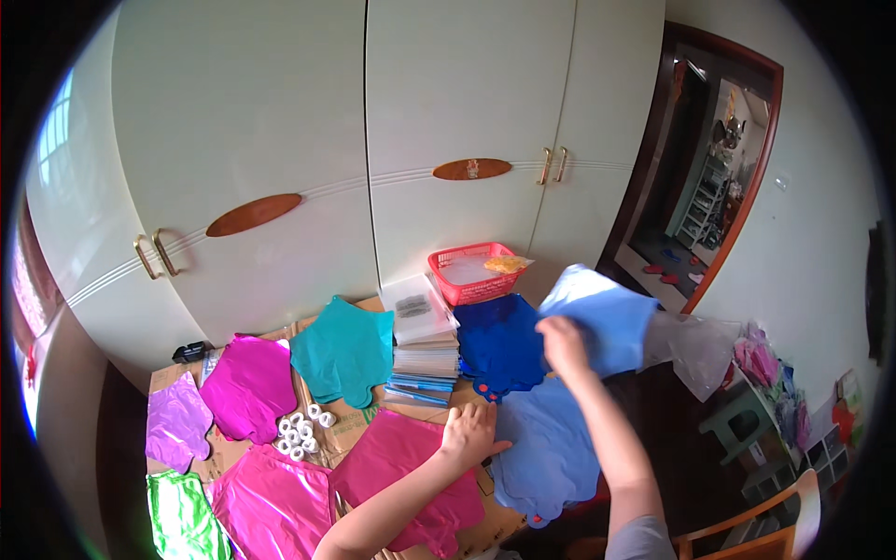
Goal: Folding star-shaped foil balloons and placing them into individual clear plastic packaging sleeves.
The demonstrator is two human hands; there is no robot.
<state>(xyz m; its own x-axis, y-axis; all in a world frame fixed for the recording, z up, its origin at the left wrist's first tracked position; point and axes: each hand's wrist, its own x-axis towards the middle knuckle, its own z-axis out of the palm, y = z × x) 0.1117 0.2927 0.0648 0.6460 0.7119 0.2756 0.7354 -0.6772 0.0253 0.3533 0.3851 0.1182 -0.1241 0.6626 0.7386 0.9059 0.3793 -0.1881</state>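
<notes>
My right hand [564, 345] pinches the edge of a light blue foil balloon [602, 313], flat and uninflated, lifted above the table's right side. Beneath it lies a stack of more light blue foil balloons [546, 448]. My left hand [471, 432] rests palm down with its fingers out, between that stack and a dark pink foil balloon [401, 467]. Just beyond the left fingertips stands a row of thin packets [420, 373] packed close together. A dark blue foil balloon pile [504, 341] lies beyond both hands.
White ribbon rolls [299, 434] sit among teal [345, 350], magenta [250, 387], purple [177, 425], pink [275, 504] and green [182, 513] foil balloons on the cardboard-covered table. A red basket [476, 289] stands against the wardrobe [467, 93]. Clear plastic [700, 355] hangs at right, near a wooden chair [807, 513].
</notes>
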